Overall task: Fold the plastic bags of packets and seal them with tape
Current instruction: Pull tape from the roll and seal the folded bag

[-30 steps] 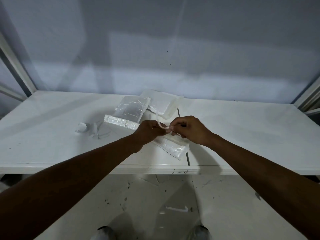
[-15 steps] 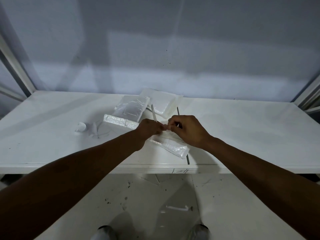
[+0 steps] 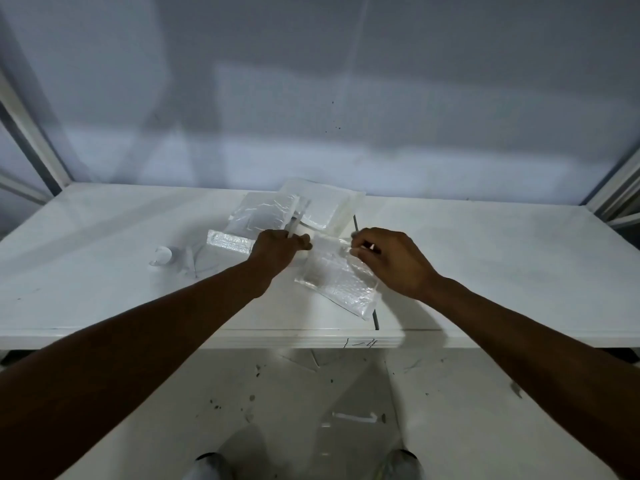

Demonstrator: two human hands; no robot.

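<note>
A clear plastic bag of packets (image 3: 337, 278) lies on the white table (image 3: 485, 271) near its front edge, between my hands. My right hand (image 3: 391, 261) pinches the bag's upper right edge with curled fingers. My left hand (image 3: 277, 249) pinches a thin white strip (image 3: 293, 226) that sticks up behind its knuckles, beside the bag's upper left corner. A folded narrow bag (image 3: 228, 241) lies just left of my left hand. Two more flat bags (image 3: 263, 216) (image 3: 325, 206) lie overlapping behind my hands.
A small roll of tape (image 3: 161, 255) with loose white scraps (image 3: 190, 263) sits on the left part of the table. A dark seam (image 3: 374, 318) runs front to back across the tabletop by the bag. A grey wall rises behind; floor and shoes show below.
My hands have drawn apart; they met over the bag before. The bag between them now shows wider and flatter. The white strip stays in my left hand.
</note>
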